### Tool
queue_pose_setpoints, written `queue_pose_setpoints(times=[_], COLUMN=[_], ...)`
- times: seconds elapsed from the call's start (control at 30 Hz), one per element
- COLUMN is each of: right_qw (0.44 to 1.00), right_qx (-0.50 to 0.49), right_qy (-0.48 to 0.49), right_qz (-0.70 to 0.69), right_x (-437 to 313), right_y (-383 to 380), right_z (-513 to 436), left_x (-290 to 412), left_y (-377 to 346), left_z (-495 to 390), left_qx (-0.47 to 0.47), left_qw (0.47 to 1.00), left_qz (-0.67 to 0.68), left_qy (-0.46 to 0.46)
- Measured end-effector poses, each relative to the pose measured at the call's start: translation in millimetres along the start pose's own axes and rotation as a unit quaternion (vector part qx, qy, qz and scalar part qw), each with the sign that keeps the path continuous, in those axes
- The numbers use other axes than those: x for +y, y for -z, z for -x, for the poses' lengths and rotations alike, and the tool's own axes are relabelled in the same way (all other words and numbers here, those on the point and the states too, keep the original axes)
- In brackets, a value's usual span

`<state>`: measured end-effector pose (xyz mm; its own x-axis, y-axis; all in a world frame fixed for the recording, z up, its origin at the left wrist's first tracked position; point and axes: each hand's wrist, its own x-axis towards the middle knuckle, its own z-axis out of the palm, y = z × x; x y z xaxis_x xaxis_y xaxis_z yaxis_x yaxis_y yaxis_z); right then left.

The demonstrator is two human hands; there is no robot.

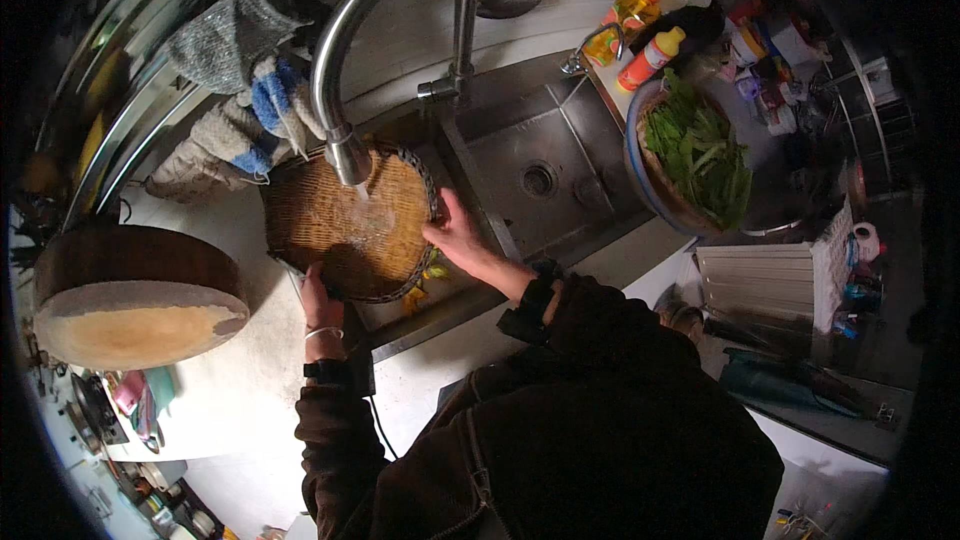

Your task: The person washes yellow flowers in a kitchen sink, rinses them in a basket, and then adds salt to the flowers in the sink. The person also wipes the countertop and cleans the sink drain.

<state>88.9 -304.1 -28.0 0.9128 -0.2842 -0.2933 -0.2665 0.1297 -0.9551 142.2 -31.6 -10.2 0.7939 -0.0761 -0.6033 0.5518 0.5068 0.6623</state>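
Observation:
A round woven basket [300,214] with a dark braided rim is held over the left bowl of a steel sink [480,180]. My left hand [320,296] grips its near left edge. On the right side of the rim, my right hand [455,234] holds on with the thumb on top. Water runs from the curved steel faucet [349,154] and splashes on the weave. Below the basket, yellow-green leaf scraps [435,268] show in the sink bowl; most of that bowl is hidden.
To the left stands a thick round wooden chopping board [142,322]. Cloths [232,120] hang behind the basket. Right of the sink, leafy greens [697,150] fill a basin [651,191], near bottles [651,58]. The right sink bowl has a drain [538,180].

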Motion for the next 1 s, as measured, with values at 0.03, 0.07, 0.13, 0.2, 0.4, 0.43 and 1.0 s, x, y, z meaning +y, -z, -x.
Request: queue_pose_setpoints(times=[0.03, 0.07, 0.13, 0.2, 0.4, 0.43, 1.0], right_qw=[0.999, 0.999, 0.998, 0.994, 0.994, 0.986, 0.957], right_qx=[0.014, 0.006, 0.046, 0.107, -0.037, -0.011, -0.052], right_qy=[0.028, 0.047, 0.030, -0.011, -0.062, -0.011, 0.279], right_qz=[0.012, 0.023, -0.005, 0.027, 0.078, 0.169, 0.061], right_x=[-3.6, -8.5, -22.1, -28.6, -36.1, -38.9, -140.5], right_y=[6.0, 16.0, 56.9, 69.8, 36.7, 40.1, 42.6], right_z=[-0.2, -1.7, 0.0, 11.8, 27.0, 27.2, -20.3], left_x=[-6.8, -19.6, -44.2, -51.5, -8.2, -11.2, -42.4], left_y=[-6.4, -15.1, -27.6, -26.8, -10.9, -14.4, -30.9], left_z=[-0.6, -2.8, -6.2, -4.7, -0.5, 0.4, 1.8], left_qx=[-0.045, -0.069, -0.034, -0.028, -0.094, -0.127, 0.027], left_qw=[0.996, 0.984, 0.983, 0.993, 0.991, 0.985, 0.996], left_qz=[-0.079, -0.157, -0.179, -0.075, -0.095, -0.114, -0.002], left_qy=[-0.026, -0.055, 0.023, 0.090, 0.006, -0.039, 0.086])
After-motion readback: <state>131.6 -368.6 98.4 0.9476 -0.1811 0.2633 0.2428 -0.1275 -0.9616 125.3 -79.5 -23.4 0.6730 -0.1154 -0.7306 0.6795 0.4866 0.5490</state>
